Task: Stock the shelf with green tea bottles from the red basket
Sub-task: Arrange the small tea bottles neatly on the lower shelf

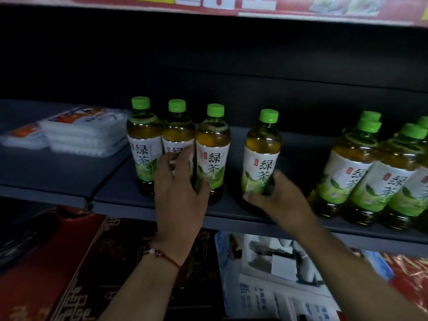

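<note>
Dark shelving backs a grey shelf (pixel 120 193) where green tea bottles stand upright, caps up and labels facing out. One lone bottle (pixel 261 156) stands gripped low by the right hand (pixel 278 200), while the left hand (pixel 178 191) curls round the middle bottle (pixel 178 135) of a touching trio. Further right is a bottle cluster (pixel 370 172); far left lie clear plastic packs (pixel 78 133).

A dark shelf (pixel 231 215) carries upright green tea bottles (pixel 213 151) beside stacked clear plastic packs (pixel 83 133).
</note>
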